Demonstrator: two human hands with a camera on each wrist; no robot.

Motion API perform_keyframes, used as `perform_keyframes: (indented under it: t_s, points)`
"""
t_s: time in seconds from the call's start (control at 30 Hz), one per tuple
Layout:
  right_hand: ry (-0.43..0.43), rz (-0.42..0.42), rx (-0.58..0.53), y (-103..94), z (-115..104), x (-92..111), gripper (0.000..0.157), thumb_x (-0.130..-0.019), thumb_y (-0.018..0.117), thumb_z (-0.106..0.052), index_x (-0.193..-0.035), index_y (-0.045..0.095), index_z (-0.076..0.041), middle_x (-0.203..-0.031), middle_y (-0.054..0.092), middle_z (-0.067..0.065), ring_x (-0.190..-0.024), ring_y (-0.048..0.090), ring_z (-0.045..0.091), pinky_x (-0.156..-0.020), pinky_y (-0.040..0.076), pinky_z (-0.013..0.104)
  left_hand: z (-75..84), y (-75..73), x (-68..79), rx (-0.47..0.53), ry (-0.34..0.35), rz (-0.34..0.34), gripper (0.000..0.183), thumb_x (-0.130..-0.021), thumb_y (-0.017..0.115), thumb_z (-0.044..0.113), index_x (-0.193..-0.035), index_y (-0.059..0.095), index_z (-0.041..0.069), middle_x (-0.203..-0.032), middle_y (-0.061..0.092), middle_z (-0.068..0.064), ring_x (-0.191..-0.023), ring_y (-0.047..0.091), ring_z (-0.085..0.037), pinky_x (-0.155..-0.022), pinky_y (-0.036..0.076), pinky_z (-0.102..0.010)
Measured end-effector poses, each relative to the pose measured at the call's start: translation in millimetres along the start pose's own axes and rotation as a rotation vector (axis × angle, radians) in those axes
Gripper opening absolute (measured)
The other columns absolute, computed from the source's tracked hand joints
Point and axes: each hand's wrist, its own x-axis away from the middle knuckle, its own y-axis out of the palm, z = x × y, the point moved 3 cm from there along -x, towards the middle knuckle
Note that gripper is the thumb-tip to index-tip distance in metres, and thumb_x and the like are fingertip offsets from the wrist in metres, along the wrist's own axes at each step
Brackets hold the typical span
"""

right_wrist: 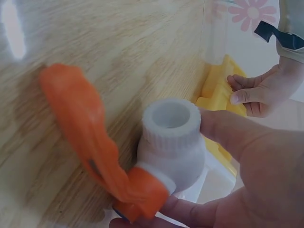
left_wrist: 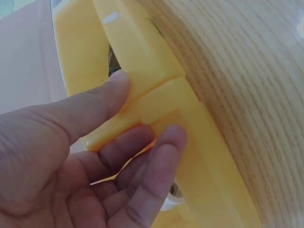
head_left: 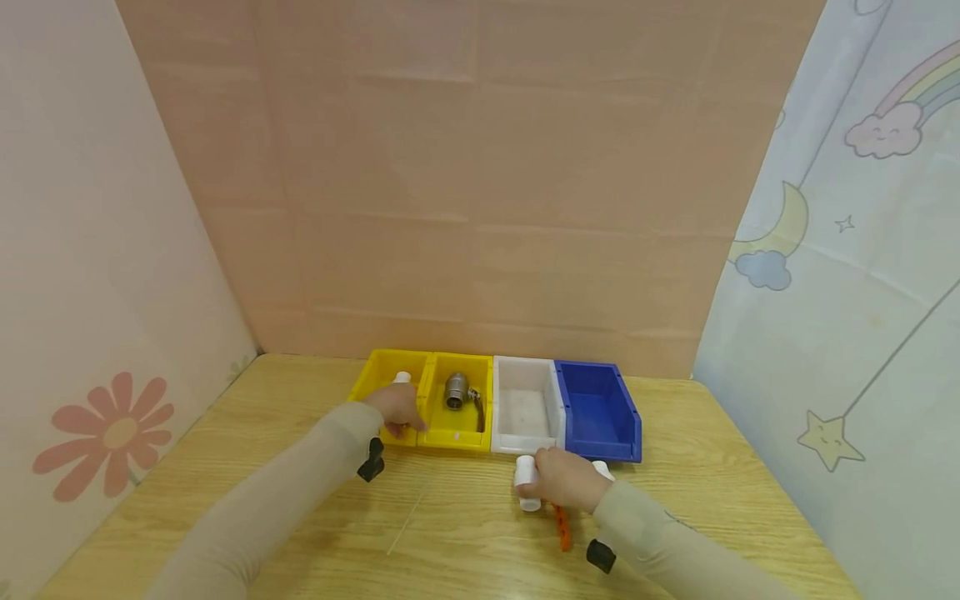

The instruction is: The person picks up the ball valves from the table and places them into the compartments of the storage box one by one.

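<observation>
My right hand (head_left: 566,479) grips a white plastic ball valve (right_wrist: 171,147) with an orange lever handle (right_wrist: 80,118), close over the table in front of the white bin (head_left: 523,446). Both white ends of the valve show on either side of the hand in the head view. At the divider of the two yellow bins, my left hand (head_left: 399,408) pinches the bin wall (left_wrist: 156,102), thumb on one side and fingers in the leftmost yellow bin (head_left: 363,387). A white fitting (head_left: 402,377) lies in that bin, partly hidden by the hand.
A metal valve (head_left: 456,392) lies in the second yellow bin (head_left: 442,439). To the right of the white bin stands a blue bin (head_left: 600,417), the last in the row. The wooden table (head_left: 450,542) runs back to a covered wall (head_left: 487,208).
</observation>
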Motion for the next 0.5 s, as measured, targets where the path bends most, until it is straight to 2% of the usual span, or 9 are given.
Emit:
perform_keyframes:
  t_s: [0.17, 0.3, 0.5]
  points:
    - [0.018, -0.013, -0.007, 2.1, -0.6, -2.6, 0.042, -0.08, 0.075, -0.042, -0.082, 0.057, -0.005, -0.071, 0.053, 0.003, -0.062, 0.049, 0.019, -0.058, 0.043, 0.033, -1.9, 0.7, -2.4, 0.009, -0.003, -0.009, 0.048, -0.081, 0.08, 0.022, -0.117, 0.055, 0.003, -0.071, 0.049, -0.004, -0.051, 0.053, -0.014, -0.058, 0.057, -0.028]
    - [0.022, -0.022, -0.028, 3.4, 0.1, -5.3, 0.041, -0.079, 0.076, -0.041, -0.08, 0.056, -0.005, -0.069, 0.053, 0.003, -0.061, 0.049, 0.018, -0.057, 0.042, 0.031, -2.7, 1.2, -3.8, 0.019, -0.009, -0.012, 0.049, -0.081, 0.079, 0.022, -0.118, 0.054, 0.003, -0.072, 0.049, -0.004, -0.051, 0.053, -0.013, -0.057, 0.057, -0.028]
    - [0.038, -0.034, -0.06, 5.3, 0.7, -7.7, 0.039, -0.079, 0.077, -0.04, -0.078, 0.057, -0.006, -0.067, 0.053, 0.003, -0.059, 0.049, 0.018, -0.055, 0.041, 0.03, -1.8, 0.6, -3.8, -0.011, 0.001, -0.009, 0.032, -0.081, 0.079, 0.023, -0.098, 0.059, 0.004, -0.067, 0.048, -0.002, -0.049, 0.055, -0.013, -0.058, 0.058, -0.028]
